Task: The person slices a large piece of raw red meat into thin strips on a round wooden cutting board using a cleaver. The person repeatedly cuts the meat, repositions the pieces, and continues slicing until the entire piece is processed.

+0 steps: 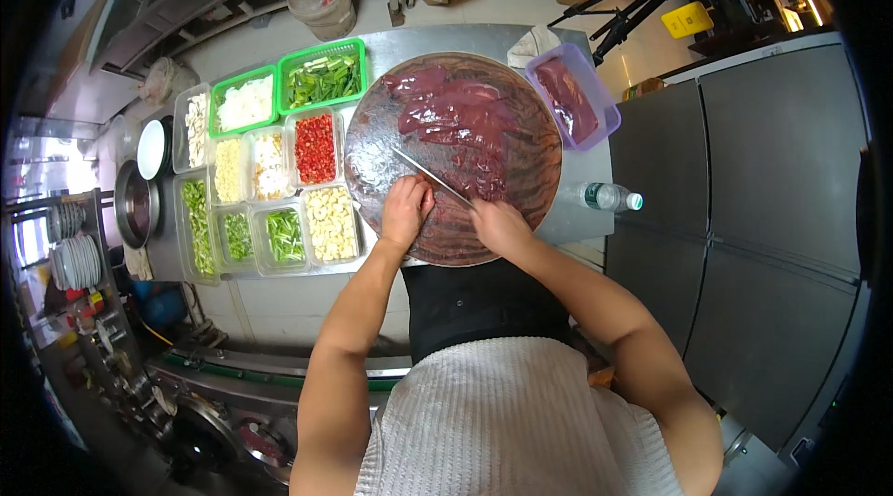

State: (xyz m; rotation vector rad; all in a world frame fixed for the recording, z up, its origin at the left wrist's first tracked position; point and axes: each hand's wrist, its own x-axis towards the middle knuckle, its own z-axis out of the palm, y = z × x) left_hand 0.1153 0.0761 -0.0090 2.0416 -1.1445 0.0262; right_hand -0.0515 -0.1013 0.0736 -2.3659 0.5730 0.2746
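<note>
A round wooden chopping block (537, 182) lies before me, with sliced dark red raw meat, apparently liver (453, 112), spread over its upper middle. My right hand (504, 229) is closed around the handle of a kitchen knife (434, 177), whose blade points up and left across the block. Close to the blade's left side, my left hand (407, 210) rests near the block's lower left edge, fingers curled over a small piece of red meat that is mostly hidden. A purple plastic basket (612, 120) at the block's upper right holds a larger piece of raw meat (566, 99).
Left of the block stand clear tubs of chopped red chillies (314, 149), garlic cloves (331, 224) and cut greens, plus green baskets (363, 70). A plastic bottle (610, 196) lies at right; a white cloth (534, 46) sits behind. Steel cabinet doors (774, 161) stand further right.
</note>
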